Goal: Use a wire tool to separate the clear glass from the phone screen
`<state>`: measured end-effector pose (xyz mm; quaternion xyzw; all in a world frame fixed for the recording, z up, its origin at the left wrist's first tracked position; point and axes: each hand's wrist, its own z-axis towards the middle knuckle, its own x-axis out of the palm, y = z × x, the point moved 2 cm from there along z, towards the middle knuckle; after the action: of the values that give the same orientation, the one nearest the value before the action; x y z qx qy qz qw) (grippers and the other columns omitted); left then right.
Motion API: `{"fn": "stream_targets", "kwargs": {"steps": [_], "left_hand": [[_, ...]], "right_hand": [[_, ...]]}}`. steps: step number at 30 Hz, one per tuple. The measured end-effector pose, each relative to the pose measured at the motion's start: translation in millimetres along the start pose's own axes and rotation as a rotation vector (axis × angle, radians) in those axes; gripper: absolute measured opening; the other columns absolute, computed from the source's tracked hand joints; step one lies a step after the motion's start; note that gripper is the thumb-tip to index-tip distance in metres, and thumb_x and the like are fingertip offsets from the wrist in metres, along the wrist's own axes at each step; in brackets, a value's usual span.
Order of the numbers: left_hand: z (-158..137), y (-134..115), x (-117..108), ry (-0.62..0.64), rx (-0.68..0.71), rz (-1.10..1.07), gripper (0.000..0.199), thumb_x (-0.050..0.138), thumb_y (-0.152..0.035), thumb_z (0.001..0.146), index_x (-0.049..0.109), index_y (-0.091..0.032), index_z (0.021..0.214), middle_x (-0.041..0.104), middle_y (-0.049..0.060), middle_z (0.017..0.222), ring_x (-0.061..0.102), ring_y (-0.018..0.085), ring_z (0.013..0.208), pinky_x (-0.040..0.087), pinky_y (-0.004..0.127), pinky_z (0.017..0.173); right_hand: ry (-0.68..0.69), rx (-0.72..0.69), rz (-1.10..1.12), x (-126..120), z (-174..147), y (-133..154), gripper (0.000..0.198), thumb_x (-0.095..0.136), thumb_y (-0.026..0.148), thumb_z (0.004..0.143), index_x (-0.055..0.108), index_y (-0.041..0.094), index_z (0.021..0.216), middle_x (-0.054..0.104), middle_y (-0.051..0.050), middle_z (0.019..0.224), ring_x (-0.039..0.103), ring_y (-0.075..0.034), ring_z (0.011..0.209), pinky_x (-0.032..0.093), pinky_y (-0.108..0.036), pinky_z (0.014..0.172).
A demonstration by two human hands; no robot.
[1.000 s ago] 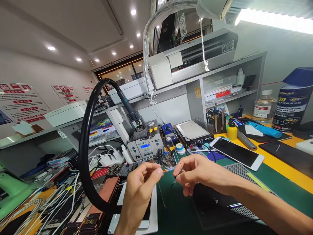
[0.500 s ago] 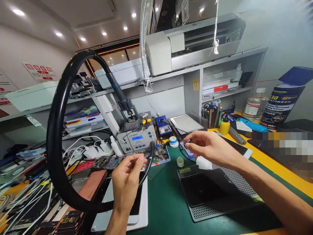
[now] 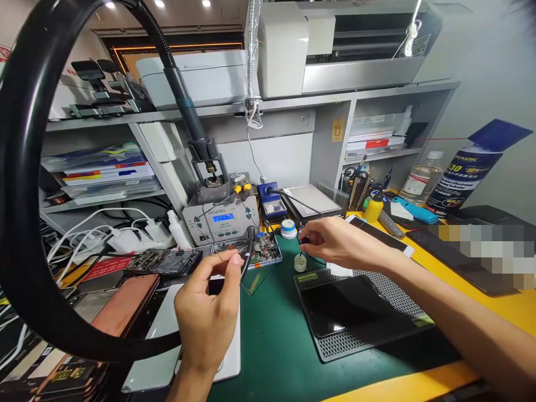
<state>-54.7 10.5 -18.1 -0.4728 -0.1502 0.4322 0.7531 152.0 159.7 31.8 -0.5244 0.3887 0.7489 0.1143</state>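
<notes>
My left hand is raised over the left side of the green mat, thumb and forefinger pinched together. A very thin strand seems to be between them, too fine to name. My right hand grips a black soldering iron near its tip. That tip points down at the mouth of a small glass jar; whether it touches the contents I cannot tell. Below my right hand, a black phone lies face up on a grey perforated pad. A white wad sits at the pad's far edge.
A thick black hose loops across the left. Behind stand a grey station, a parts tray, a blue-and-white tub and a blue soldering station. Phones are piled left; bottles and a spray can stand right.
My right hand has moved the soldering iron down to the glass jar. My left hand keeps its pinch. The head view has tilted down and shifted.
</notes>
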Motion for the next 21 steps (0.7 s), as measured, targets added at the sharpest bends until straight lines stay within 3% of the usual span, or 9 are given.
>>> {"fn": "stream_targets", "kwargs": {"steps": [7,21], "left_hand": [[-3.0,-3.4,-1.6,-0.002,0.067,0.045,0.012,0.071,-0.034,0.088,0.078,-0.025,0.093,0.080,-0.002,0.088,0.073,0.016,0.081,0.056,0.023,0.075],[-5.2,-3.9,0.0,0.022,0.058,0.051,0.013,0.072,-0.036,0.089,0.078,-0.025,0.093,0.080,-0.002,0.089,0.073,0.015,0.079,0.056,0.022,0.072]], "right_hand": [[0.037,-0.007,-0.086,4.2,5.2,0.9,0.020,0.062,0.035,0.086,0.074,0.019,0.090,0.065,0.000,0.067,0.050,-0.013,0.056,0.031,-0.027,0.053],[0.042,-0.005,-0.108,2.4,5.7,1.6,0.021,0.062,0.034,0.087,0.074,0.019,0.095,0.065,0.000,0.070,0.052,-0.013,0.058,0.033,-0.026,0.053]]}}
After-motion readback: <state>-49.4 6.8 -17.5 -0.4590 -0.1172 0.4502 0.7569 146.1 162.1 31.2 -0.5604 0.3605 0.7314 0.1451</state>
